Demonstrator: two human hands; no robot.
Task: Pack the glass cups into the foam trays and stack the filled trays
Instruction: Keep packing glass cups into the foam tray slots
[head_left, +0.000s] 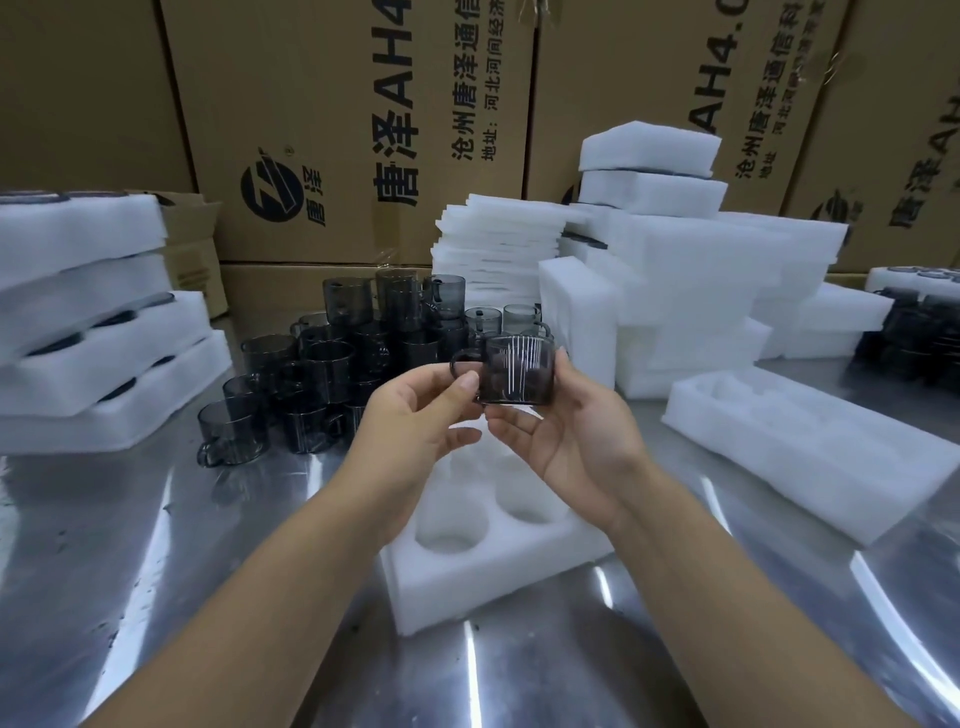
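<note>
Loose cups (332, 364) crowd behind the held glass cup (517, 371), foam tray (467, 587) beneath

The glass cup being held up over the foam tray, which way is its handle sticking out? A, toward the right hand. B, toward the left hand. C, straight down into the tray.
B: the handle of the glass cup juts out beside the thumb of the left hand, while the right hand holds the opposite side.
</note>
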